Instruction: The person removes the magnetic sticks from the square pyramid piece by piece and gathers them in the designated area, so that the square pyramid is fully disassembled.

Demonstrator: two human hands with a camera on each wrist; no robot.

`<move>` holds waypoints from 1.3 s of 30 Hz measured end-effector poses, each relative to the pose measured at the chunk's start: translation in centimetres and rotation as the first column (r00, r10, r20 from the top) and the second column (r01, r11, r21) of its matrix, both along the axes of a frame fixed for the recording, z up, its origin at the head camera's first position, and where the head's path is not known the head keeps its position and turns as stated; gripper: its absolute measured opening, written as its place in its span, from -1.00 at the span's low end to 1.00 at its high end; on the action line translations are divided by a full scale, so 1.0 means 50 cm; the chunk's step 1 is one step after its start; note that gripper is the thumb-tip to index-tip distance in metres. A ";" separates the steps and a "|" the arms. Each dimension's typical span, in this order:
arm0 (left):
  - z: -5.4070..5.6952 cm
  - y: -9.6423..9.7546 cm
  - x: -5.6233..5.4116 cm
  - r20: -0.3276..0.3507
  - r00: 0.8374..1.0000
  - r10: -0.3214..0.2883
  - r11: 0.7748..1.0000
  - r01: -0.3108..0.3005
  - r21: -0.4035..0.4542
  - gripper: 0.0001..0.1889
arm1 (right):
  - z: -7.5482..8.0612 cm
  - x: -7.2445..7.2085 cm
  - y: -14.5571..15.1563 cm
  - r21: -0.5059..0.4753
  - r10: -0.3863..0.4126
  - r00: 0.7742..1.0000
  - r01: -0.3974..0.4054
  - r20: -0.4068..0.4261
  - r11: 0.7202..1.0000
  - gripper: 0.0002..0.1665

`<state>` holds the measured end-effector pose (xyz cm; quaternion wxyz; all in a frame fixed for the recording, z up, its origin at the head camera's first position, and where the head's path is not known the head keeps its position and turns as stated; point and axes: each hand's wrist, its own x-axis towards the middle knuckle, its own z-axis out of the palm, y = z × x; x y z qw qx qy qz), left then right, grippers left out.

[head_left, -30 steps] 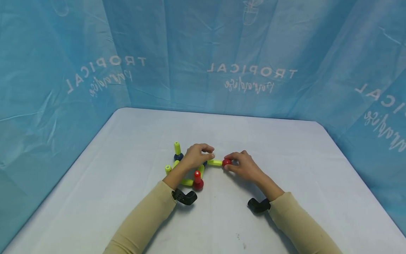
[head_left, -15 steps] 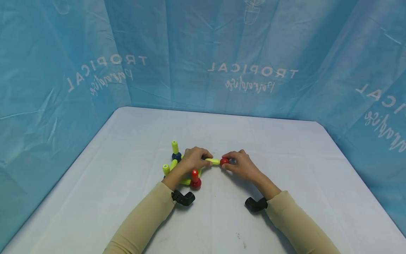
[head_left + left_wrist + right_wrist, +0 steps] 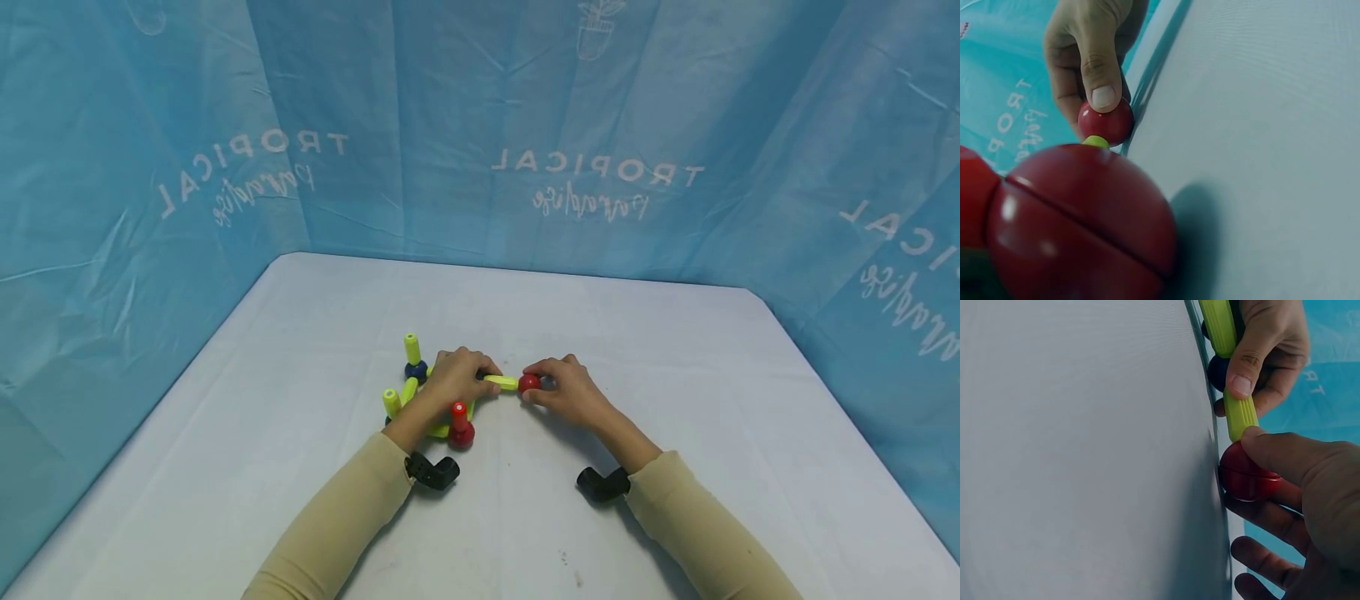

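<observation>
1. Pinching the red ball (image 3: 529,383), the right hand (image 3: 567,392) has thumb and a finger drawn in on either side of it; in my right wrist feed its lower fingers bend loosely, away from the ball.
2. Opposite, the left hand (image 3: 459,377) grips the yellow-green rod (image 3: 504,382) with its thumb near one end, beside a dark blue ball (image 3: 1217,375). I cannot tell whether a fingertip bears on that ball too.
3. I find the red ball between the two hands, near the middle of the desk (image 3: 660,350), touching the rod's free end. How firmly they are joined, and whether the ball rests on the desk, I cannot tell.
4. I take the step in hand to be pressing ball and rod together. I'd aim the rod at the ball's centre, push straight, and let the left hand take the load, so the joint by the dark blue ball isn't twisted.
5. I'd move gently: an upright red rod (image 3: 459,415) on a second red ball (image 3: 461,437) stands just on the near side of the left hand, and a sideways swing could knock it.
6. I see no container in any view, so I have no contents to report.
</observation>
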<state>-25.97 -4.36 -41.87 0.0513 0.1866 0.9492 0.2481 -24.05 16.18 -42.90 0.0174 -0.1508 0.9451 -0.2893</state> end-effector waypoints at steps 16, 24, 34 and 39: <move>0.003 -0.012 0.002 0.021 0.998 0.065 0.998 -0.065 0.001 -0.76 | -0.001 -0.004 0.084 0.024 -0.120 0.991 0.118 0.061 0.993 -0.47; 0.002 -0.010 0.003 0.023 0.999 0.045 0.999 -0.045 0.025 -0.76 | 0.002 -0.084 0.098 0.024 -0.142 0.989 0.142 0.043 0.990 -0.50; -0.001 -0.010 0.005 0.047 0.997 0.056 0.998 -0.058 0.032 -0.76 | -0.016 -0.201 0.094 -0.023 -0.224 0.974 0.224 0.028 0.974 -0.47; -0.002 -0.009 0.004 0.040 0.998 0.049 0.998 -0.050 0.026 -0.76 | -0.015 -0.222 0.095 -0.085 -0.267 0.964 0.267 0.012 0.960 -0.47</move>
